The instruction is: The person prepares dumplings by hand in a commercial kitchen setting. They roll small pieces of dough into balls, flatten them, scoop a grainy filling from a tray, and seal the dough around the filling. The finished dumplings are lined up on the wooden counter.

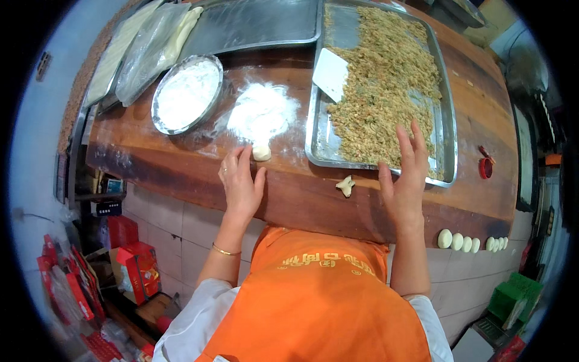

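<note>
My left hand (240,181) is near the wooden table's front edge, its fingertips just beside a small piece of dough (261,152). That dough lies at the lower end of a patch of white flour (263,108). My right hand (405,176) is spread over the front rim of a metal tray (312,135) of crumbly filling (384,86), holding nothing. A white plastic scraper (331,74) rests in the tray's left side. Between my hands, nearer the right, lies a torn scrap of dough (346,186). A metal bowl of flour (187,95) stands at the left.
Several round dough pieces (445,238) line the front edge at right. A small red ring-shaped object (485,168) lies behind them. At the back left are an empty-looking metal tray (258,20) and dough under a plastic bag (149,50). Red boxes (140,271) stand below left.
</note>
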A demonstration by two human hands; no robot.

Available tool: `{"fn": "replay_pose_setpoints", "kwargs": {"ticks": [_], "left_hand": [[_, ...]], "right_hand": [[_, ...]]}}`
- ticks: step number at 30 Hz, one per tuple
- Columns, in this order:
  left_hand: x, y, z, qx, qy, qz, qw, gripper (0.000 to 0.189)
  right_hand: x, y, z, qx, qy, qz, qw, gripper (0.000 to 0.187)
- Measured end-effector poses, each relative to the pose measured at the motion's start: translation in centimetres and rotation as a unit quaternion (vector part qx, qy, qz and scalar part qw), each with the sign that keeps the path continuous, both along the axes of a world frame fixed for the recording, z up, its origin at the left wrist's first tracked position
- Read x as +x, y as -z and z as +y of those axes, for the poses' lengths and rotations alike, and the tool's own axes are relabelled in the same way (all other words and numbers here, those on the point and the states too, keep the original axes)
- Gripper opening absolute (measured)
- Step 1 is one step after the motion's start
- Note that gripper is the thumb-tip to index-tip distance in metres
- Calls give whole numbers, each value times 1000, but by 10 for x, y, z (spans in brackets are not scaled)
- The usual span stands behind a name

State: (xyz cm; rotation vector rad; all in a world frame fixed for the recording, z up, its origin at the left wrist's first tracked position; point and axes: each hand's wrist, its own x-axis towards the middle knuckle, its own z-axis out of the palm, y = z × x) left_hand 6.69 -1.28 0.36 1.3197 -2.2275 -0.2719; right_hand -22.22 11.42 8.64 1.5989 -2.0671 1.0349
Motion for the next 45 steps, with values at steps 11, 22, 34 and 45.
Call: {"fn": "replay_pose_setpoints", "kwargs": {"ticks": [11, 22, 34, 45], "left_hand": [[-27, -2, -6, 145, 75, 182, 970, 28], [-14, 5, 46, 70, 223, 110, 966, 35], [-20, 3, 58, 143, 124, 166, 968, 39], [-33, -2, 19, 230, 97, 195, 948, 26]], "right_hand": [[28, 37, 15, 175, -145, -173, 958, 23], [40, 64, 25, 226, -157, -153, 949, 31], [92, 48, -29, 116, -333, -235, 906, 28], [84, 44, -19, 74, -274, -243, 928, 34]]}}
